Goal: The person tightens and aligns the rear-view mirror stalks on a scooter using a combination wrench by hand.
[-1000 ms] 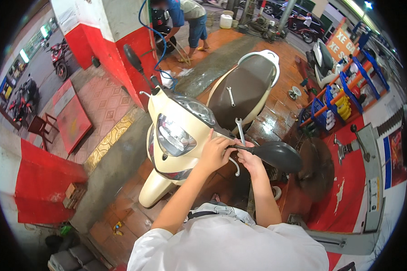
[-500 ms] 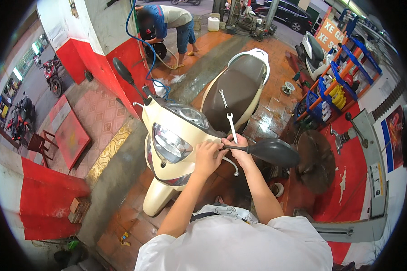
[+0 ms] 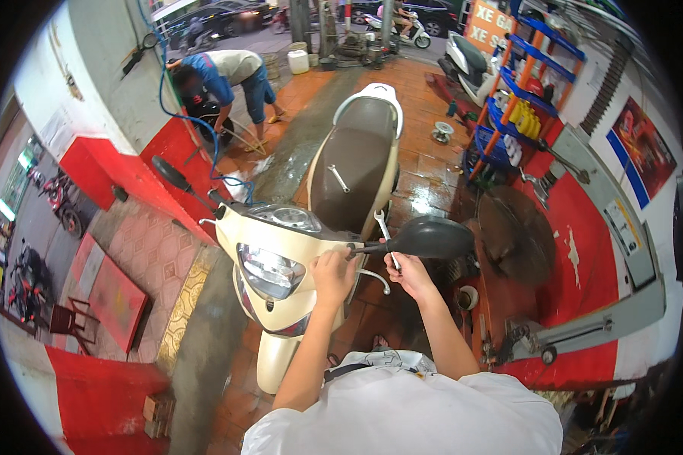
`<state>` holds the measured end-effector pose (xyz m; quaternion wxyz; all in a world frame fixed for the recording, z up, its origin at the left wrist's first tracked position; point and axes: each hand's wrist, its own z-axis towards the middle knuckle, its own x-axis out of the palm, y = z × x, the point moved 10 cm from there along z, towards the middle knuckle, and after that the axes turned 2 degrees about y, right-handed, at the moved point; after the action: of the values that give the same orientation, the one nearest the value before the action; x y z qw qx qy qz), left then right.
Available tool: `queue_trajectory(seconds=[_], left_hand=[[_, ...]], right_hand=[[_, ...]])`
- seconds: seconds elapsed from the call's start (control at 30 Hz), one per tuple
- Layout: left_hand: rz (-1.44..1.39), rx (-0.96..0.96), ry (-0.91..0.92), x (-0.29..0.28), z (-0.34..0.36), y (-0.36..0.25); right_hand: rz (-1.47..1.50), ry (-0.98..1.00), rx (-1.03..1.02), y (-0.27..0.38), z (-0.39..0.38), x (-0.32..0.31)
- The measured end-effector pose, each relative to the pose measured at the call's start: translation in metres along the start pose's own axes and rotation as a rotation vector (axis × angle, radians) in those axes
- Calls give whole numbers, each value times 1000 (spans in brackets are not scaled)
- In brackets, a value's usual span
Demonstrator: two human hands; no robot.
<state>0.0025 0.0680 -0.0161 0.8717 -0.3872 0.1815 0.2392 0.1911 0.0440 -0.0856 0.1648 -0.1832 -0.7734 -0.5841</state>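
A cream scooter (image 3: 281,239) stands in front of me, its front end toward my left. My left hand (image 3: 332,274) is closed at the handlebar, fingertips pinching the base of the mirror stem (image 3: 368,249); the exact contact is partly hidden. The black mirror (image 3: 432,237) sticks out to the right from there. Below it, my right hand (image 3: 410,274) is closed around a silver open-end wrench (image 3: 383,227), jaw end pointing up and away from me. A second wrench (image 3: 339,178) lies on the brown seat (image 3: 357,152). A brake lever (image 3: 376,279) curves between my hands.
At the far left a person (image 3: 228,80) bends over beside a red and white pillar (image 3: 118,91) with a blue hose (image 3: 163,83). A blue and orange rack (image 3: 512,106) holds bottles on the right. A round dark metal disc (image 3: 512,235) stands near the red wall.
My right hand has drawn slightly away from the mirror stem, with the wrench still in it. My left hand stays at the stem's base. The whole view has shifted, showing more of the street.
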Motion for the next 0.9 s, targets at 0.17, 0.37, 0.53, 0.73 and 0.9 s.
queue_trajectory(seconds=[0.17,0.37,0.53,0.73,0.9], left_hand=[[-3,54,-16,0,-1,-2],[-21,54,22,4,-3,-3],[-169,-58,118,-9,9,4],[-892,-33,398,-137,85,-126],[-1425,477,463,-296,111,-256]], right_hand=[[0,-127,13,-2,-41,-14],[116,-138,-98,-9,-82,-28],[305,-186,-305,20,-110,-29],[327,-402,-299,-6,-142,-66],[348,-451,-193,-53,-133,-72]])
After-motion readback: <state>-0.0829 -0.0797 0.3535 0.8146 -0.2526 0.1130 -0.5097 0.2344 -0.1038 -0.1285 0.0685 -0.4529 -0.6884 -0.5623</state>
